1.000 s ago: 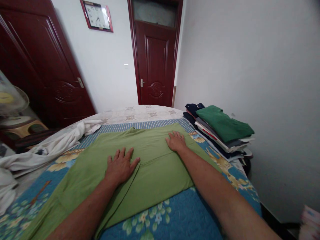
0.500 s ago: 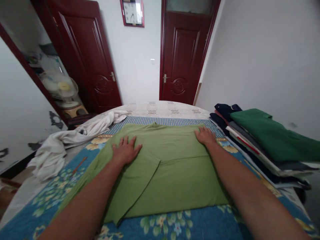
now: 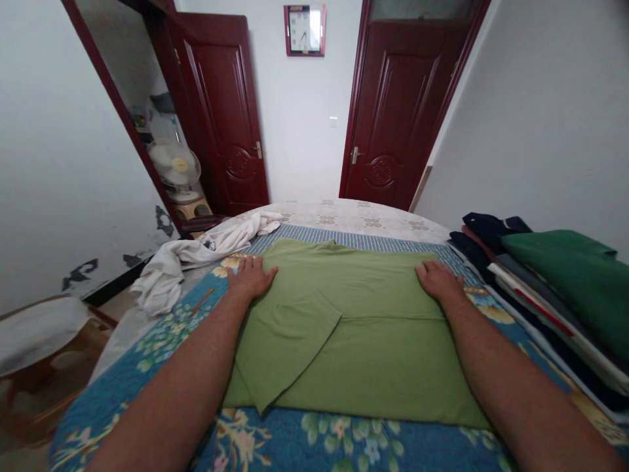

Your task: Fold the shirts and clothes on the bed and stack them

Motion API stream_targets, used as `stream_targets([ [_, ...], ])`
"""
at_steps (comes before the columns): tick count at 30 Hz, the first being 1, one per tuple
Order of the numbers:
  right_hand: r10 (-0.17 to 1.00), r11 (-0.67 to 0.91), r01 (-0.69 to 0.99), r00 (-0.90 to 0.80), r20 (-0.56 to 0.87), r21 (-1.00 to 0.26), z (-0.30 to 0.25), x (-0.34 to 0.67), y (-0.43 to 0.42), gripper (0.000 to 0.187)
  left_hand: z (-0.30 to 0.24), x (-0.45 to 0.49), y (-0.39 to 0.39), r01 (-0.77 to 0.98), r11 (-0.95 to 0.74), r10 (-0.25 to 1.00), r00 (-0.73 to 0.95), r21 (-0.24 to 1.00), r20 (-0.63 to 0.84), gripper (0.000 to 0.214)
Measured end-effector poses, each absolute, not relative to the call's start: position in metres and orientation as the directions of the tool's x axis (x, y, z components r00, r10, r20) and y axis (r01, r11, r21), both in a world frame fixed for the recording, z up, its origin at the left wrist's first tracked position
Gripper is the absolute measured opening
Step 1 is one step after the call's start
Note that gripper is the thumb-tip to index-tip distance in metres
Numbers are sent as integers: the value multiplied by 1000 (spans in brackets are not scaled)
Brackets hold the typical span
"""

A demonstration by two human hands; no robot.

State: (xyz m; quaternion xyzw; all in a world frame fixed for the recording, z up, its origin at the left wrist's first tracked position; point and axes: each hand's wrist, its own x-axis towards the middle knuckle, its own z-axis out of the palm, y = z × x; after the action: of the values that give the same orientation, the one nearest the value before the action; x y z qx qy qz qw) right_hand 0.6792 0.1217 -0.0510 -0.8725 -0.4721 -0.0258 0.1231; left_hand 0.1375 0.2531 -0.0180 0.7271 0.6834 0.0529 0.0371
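A light green shirt [image 3: 383, 367] lies folded on a blue floral quilt, with one sleeve [image 3: 295, 334] laid slantwise across its left front. My left hand [image 3: 250, 278] rests palm down at the shirt's upper left edge, fingers extended and thumb apart on the cloth. At the upper right edge, my right hand [image 3: 439, 278] lies on the fabric with its fingers stretched out. Both hands touch the shirt; neither grips it visibly. My forearms cover parts of its two sides.
The floral quilt [image 3: 339, 439] covers the surface below. A stack of folded clothes [image 3: 555, 314] with a green garment [image 3: 565, 262] on top stands at right. Crumpled white cloth [image 3: 167, 269] and a thin brown stick [image 3: 203, 300] lie at left. A covered stool-like piece [image 3: 42, 331] stands lower left.
My left hand has moved out to the shirt's left edge, and the cloth that spread out on that side is now drawn in. The camera has turned left. My right hand stays at the right edge.
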Motion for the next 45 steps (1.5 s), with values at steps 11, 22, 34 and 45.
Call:
stream_targets([
  [11, 774, -513, 837, 547, 319, -191, -36, 669, 115, 57, -6, 148, 240, 994, -41, 970, 15, 105, 243, 76],
  [22, 897, 379, 916, -328, 295, -135, -32, 501, 127, 57, -8, 211, 181, 671, -727, 683, 728, 149, 54, 63],
  [34, 988, -134, 981, 144, 63, -142, -23, 567, 138, 60, -20, 173, 241, 933, -353, 936, 352, 68, 33, 74],
  [45, 729, -602, 765, 644, 233, -230, -45, 672, 138, 61, -3, 155, 272, 973, -180, 981, 166, 146, 105, 64],
])
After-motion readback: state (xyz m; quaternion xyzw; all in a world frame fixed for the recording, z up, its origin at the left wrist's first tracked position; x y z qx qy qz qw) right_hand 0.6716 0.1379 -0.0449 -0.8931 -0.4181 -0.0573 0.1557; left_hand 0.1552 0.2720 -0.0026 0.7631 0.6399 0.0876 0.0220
